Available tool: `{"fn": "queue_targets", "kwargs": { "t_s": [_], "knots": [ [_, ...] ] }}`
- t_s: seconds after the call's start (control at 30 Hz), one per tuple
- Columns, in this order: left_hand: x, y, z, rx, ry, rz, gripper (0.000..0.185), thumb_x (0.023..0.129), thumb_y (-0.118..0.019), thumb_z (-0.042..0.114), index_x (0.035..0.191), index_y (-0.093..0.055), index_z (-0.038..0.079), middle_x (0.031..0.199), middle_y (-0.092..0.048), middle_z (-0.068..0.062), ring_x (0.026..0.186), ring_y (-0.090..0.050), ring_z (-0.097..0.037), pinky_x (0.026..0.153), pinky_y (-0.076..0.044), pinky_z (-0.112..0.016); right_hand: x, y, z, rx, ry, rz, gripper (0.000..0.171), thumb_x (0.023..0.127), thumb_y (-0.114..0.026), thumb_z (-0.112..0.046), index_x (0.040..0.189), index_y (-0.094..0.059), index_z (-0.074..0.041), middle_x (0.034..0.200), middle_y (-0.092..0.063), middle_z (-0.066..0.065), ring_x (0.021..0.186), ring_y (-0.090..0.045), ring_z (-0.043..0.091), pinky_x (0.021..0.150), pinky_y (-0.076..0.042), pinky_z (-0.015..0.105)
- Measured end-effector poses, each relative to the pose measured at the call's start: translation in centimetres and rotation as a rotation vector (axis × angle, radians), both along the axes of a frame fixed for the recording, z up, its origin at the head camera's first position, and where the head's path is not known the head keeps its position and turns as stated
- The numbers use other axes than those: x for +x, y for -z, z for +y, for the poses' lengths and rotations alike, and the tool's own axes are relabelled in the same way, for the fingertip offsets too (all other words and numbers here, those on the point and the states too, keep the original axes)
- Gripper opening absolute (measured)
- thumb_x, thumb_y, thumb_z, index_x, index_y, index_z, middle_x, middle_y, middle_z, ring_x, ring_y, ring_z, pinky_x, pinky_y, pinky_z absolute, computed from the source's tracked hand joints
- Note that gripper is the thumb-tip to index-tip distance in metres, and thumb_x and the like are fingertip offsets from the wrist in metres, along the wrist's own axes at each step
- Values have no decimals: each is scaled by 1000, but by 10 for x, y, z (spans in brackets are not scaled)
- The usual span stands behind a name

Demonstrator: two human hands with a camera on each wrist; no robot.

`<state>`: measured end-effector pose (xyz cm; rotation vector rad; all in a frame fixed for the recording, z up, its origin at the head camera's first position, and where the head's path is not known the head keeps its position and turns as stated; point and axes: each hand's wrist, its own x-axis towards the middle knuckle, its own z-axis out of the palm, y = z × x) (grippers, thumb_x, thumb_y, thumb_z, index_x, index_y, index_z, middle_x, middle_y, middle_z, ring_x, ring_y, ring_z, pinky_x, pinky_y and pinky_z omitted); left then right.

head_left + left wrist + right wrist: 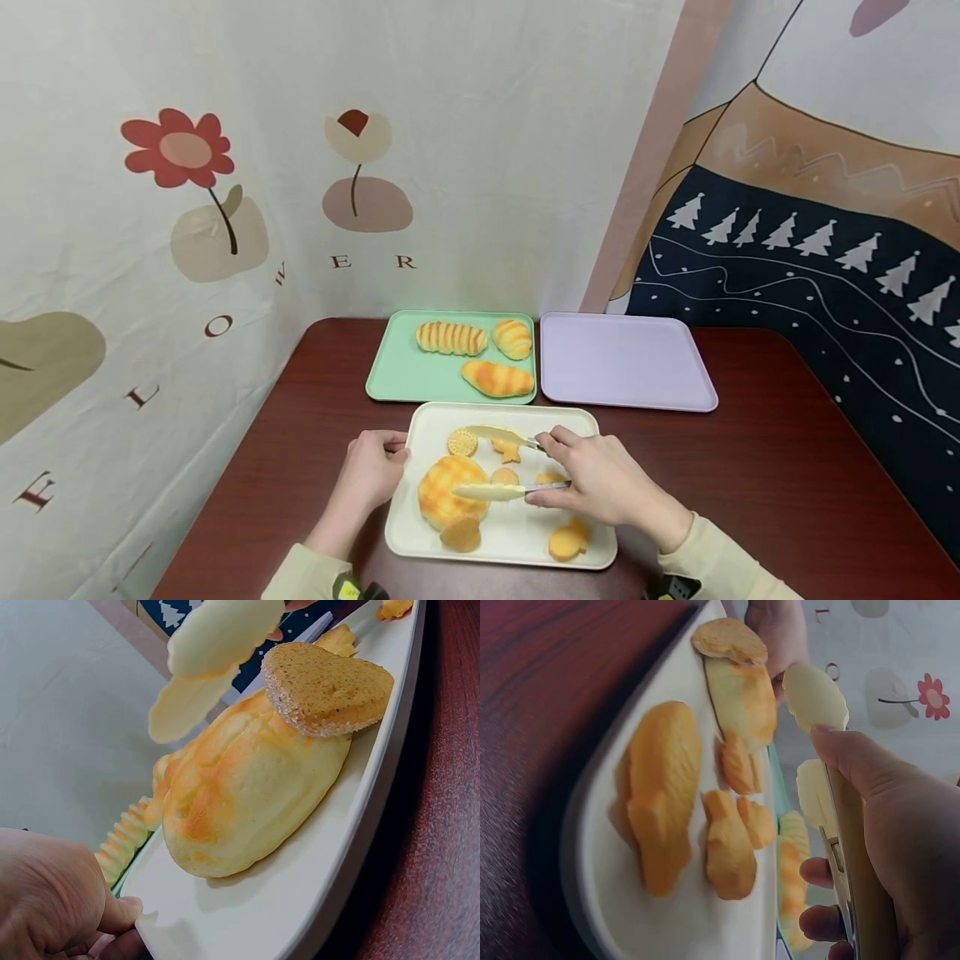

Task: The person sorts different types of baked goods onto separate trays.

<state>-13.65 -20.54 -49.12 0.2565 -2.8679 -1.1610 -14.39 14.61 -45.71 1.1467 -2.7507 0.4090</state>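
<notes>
So the right hand [600,483] has its fingers curled around a pair of tongs [498,462], and the two scalloped tips are spread apart with nothing between them, hovering over the cream tray [517,533]. One tip sits above the big round bun [448,493] at the near left of that tray, the other up by the round cracker [462,442]. The left hand [372,469] pinches the tray's left rim, thumb on top. That bun looks soft and puffy, probably light and squishy, so I'd take it across its wide middle and go gentle, or it'll dent or slip out. The catch is that a heart-shaped cookie [326,686] leans right on the bun's near edge, so it could slide off when the bun moves. Also on the tray are a star-shaped cookie [507,451], a small round piece [504,477] and a fish-looking one [567,540] near the front right. Behind it sit a green tray [397,371] with three bread rolls [497,377] and a purple tray [622,362] just beside it, all on a dark red table [787,467].
</notes>
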Motion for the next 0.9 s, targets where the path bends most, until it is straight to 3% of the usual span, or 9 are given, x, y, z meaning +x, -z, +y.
{"fn": "queue_targets", "kwargs": {
  "t_s": [0.53,0.9],
  "knots": [
    [-2,4,-2,8,-3,2,20,96,-71,3,114,-80,1,92,-75,-2,93,-71,-23,82,-59,-43,3,7,-10,45,-35,-62,79,93,-57,-80,127,-72,-10,98,-62,-10,56,-45,3,53,-46,28],
    [-2,4,-2,12,-4,2,20,96,-71,3,114,-80,1,92,-75,-1,94,-71,-22,83,-59,-44,0,8,-12,27,-68,-81,61,95,-63,-72,115,-74,-15,89,-58,-13,55,-42,2,50,-42,26]
  ]
}}
